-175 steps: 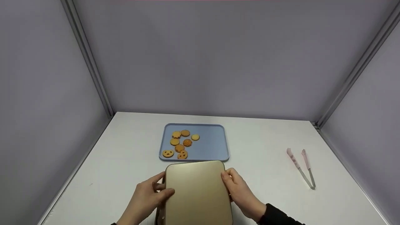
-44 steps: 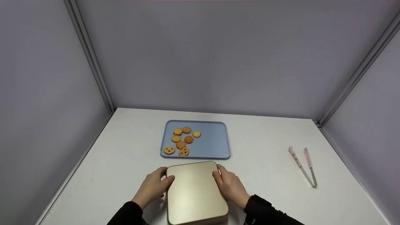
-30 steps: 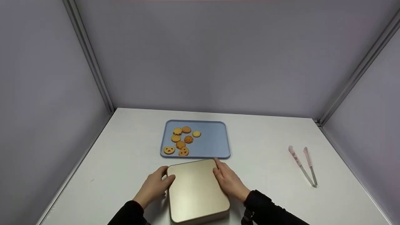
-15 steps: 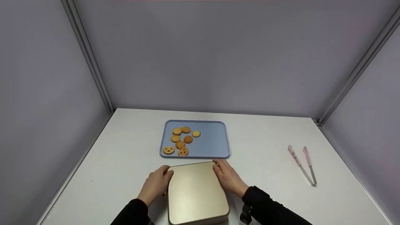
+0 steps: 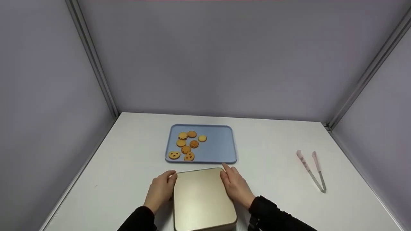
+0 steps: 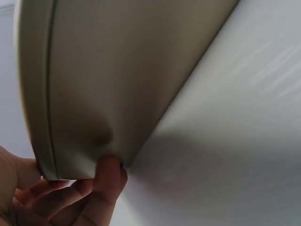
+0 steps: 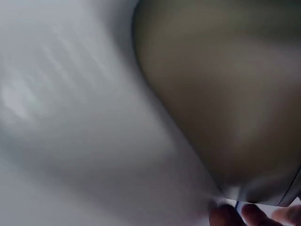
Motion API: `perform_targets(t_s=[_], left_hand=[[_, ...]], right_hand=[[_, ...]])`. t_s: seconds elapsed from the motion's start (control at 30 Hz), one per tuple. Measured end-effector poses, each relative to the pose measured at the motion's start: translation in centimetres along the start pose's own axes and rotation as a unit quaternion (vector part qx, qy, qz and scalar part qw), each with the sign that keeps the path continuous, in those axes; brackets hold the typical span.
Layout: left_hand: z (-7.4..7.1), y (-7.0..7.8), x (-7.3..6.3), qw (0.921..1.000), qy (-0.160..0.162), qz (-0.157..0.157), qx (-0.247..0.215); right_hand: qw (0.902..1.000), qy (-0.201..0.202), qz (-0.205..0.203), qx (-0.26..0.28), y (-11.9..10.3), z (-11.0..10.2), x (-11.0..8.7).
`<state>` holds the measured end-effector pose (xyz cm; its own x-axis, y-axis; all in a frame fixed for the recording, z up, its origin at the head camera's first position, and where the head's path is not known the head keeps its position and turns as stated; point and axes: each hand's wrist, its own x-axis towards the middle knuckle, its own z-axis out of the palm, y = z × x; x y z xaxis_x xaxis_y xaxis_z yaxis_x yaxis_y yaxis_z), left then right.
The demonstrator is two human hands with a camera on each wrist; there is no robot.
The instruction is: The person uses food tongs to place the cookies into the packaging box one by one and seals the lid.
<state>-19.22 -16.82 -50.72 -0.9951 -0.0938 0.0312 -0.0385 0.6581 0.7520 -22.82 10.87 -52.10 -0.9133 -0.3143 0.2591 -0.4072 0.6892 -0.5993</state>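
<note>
A gold metal tin (image 5: 204, 199) with a rounded-corner lid lies at the table's near edge. The left wrist view shows a thin seam below the lid (image 6: 35, 94) along the tin's side. My left hand (image 5: 159, 192) grips the far left corner, thumb near the lid's edge and fingers (image 6: 108, 181) bent round the corner. On the opposite side my right hand (image 5: 237, 187) holds the far right corner, its thumb along the lid's edge. Only some right fingertips (image 7: 254, 214) show in the right wrist view. The tin's inside is hidden.
Beyond the tin lies a blue tray (image 5: 221, 144) with several cookies (image 5: 194, 144) on its left half. Tongs (image 5: 316, 179) with pinkish handles lie spread at the right of the white table (image 5: 122, 154). Grey walls (image 5: 205, 64) enclose the back and sides.
Earlier, a gap with something inside showed along the tin's left side; now the lid covers it. My left hand has moved from that side to the far corner. Lately, only small shifts show.
</note>
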Motion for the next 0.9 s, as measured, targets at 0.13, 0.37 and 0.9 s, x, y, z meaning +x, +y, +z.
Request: perform_targets(t_s=[0.13,0.37,0.9], left_hand=[[0.3,-0.2,-1.5,0.9994,-0.015,0.03,-0.008],[1.5,-0.2,-4.5,0.9843,-0.091,0.148,0.032],[3.5,0.0,-4.7,0.977,-0.102,0.17,0.079]], right_hand=[[0.9985,-0.003,-0.049,-0.025,-0.3,-0.7,-1.4],[0.9896,-0.096,-0.094,-0.05,-0.4,-1.7,-4.4],[0.9862,-0.061,-0.113,-0.104,0.0,-0.9,-5.7]])
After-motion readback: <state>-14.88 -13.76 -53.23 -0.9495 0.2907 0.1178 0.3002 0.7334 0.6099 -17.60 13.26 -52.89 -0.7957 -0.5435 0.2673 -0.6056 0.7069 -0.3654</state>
